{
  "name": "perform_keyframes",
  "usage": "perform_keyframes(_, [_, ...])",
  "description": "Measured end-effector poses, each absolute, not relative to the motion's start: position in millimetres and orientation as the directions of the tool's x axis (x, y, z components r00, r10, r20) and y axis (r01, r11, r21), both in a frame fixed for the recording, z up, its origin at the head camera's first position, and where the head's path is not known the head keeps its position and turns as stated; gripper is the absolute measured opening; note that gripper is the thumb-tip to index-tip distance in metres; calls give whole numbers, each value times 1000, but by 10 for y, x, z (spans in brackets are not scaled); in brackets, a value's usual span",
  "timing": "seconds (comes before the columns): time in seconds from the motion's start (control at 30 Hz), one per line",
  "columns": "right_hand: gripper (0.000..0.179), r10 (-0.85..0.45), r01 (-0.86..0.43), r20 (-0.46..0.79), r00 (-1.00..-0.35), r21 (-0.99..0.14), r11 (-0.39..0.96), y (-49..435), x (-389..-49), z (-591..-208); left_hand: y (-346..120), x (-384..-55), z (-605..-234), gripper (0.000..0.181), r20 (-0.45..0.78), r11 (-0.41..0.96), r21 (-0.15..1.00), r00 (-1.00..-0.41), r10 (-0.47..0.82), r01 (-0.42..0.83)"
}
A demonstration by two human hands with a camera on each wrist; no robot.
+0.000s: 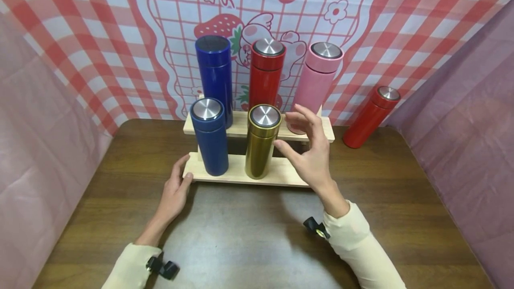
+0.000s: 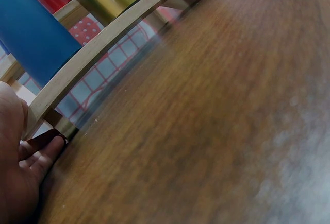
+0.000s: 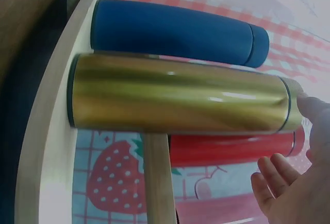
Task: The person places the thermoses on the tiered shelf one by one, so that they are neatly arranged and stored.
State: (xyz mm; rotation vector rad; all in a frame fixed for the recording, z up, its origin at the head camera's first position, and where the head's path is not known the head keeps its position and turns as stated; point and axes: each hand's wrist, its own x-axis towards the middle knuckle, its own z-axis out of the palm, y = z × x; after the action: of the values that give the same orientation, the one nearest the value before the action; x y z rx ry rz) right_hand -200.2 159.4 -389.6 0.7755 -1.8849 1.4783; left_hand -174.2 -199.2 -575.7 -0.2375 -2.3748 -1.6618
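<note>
A two-tier wooden stand [image 1: 289,175] sits on a brown table. Its lower shelf carries a blue bottle [image 1: 209,144] and a gold bottle [image 1: 260,146]. My left hand [image 1: 185,171] holds the shelf's left end, thumb on top and fingertips [image 2: 47,147] tucked under the board [image 2: 103,49]. My right hand [image 1: 289,128] hovers open just right of the gold bottle, fingers spread near its steel cap. In the right wrist view the gold bottle [image 3: 175,92] fills the middle, with my right hand [image 3: 291,141] close to its cap end; I cannot tell whether they touch.
The upper shelf holds a dark blue bottle [image 1: 214,79], a red bottle [image 1: 265,75] and a pink bottle [image 1: 319,81]. Another red bottle [image 1: 371,117] stands on the table at the back right. A strawberry-print cloth hangs behind, with pink drapes on both sides.
</note>
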Motion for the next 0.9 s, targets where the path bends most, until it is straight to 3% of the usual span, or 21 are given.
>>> perform_keyframes(0.43, [70, 75, -762, 779, -623, -626, 169, 1944, -2045, -3840, -1903, -1627, -5482, 53, 314, 326, 897, -950, 1, 297])
perform_keyframes(0.9, [65, 245, -695, 725, -643, -687, 212, 2416, -2111, -3779, -1892, -1624, -5472, 52, 278, 359, 898, -960, -17, 254])
